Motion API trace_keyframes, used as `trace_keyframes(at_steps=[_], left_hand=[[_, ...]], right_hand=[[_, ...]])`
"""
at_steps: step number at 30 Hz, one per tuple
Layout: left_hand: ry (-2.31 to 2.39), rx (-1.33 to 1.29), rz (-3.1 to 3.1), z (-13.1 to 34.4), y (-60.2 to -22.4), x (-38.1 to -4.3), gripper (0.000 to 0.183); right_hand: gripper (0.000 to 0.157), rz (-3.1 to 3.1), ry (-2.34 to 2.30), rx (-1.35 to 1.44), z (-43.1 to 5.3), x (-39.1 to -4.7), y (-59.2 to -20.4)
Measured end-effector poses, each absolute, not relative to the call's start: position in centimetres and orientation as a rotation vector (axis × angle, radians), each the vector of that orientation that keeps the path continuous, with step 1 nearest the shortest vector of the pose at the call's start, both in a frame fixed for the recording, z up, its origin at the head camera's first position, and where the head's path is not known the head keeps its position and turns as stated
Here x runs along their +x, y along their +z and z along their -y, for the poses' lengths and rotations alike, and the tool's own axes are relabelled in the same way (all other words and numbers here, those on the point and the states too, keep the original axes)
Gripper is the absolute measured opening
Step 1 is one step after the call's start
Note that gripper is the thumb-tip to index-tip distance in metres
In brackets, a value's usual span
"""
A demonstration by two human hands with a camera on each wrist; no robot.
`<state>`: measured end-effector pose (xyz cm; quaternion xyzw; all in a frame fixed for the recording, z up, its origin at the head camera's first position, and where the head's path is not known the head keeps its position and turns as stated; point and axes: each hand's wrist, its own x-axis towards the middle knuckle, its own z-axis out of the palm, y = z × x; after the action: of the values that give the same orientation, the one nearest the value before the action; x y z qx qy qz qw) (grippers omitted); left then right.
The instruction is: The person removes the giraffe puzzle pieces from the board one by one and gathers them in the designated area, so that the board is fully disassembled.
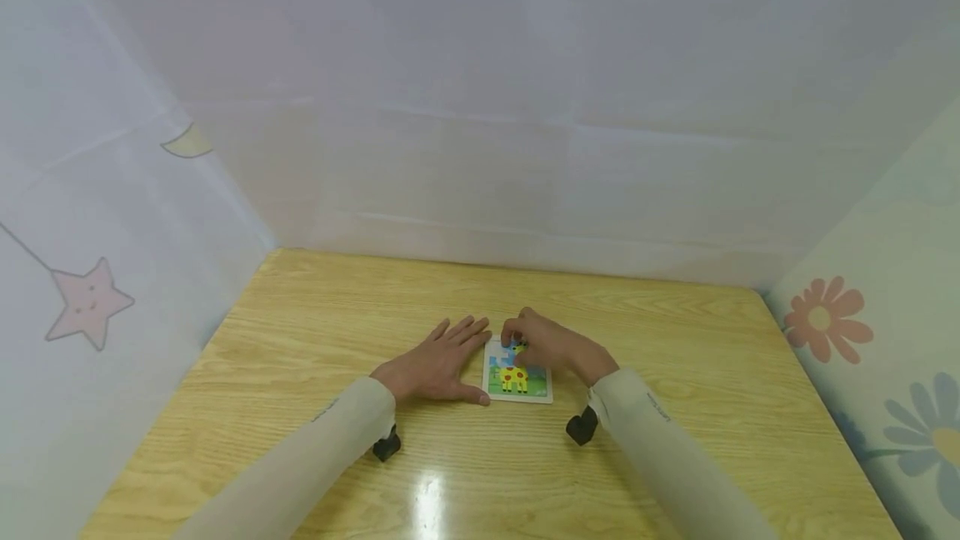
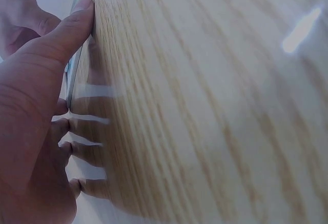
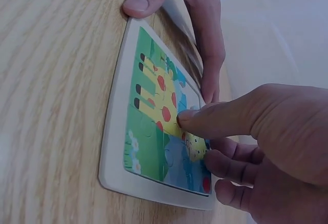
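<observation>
Puzzle [image 1: 514, 382] lies flat on the wooden table [image 1: 360, 307], just beside my left hand [image 1: 441, 365] and partly beneath my right hand [image 1: 553, 347]. The left spreads out, gripping nothing, its thumb [image 3: 141, 1] at the frame's [image 3: 119, 116] near left corner; steady contact there should curb sliding. The right bends thumb and fingertips [image 3: 219, 163] around the giraffe's head [image 3: 196, 147]; whether they pinch it, I cannot tell. Aligning edges before pressing evenly would, I judge, spare the neighbouring pieces [image 3: 147, 136].

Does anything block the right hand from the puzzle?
Nothing visible does: the right hand is at the puzzle, its thumb over the giraffe. The left hand lies along the left edge, not between them.
</observation>
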<state>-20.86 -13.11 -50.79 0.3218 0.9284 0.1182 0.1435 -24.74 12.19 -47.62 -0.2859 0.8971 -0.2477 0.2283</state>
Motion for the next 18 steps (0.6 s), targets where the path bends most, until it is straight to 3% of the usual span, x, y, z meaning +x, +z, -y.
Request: trace_keyframes(at_steps=[8, 18], left_hand=[[0.354, 0.929, -2.668, 13.32, -50.74, -20.84, 0.111], [0.371, 0.936, -2.662, 13.12, -50.44, -20.7, 0.108]], right_hand=[[0.037, -2.489, -0.679, -0.795, -12.18, -24.47, -48.16], [0.029, -2.458, -0.645, -0.809, -12.21, -24.73, -48.05]])
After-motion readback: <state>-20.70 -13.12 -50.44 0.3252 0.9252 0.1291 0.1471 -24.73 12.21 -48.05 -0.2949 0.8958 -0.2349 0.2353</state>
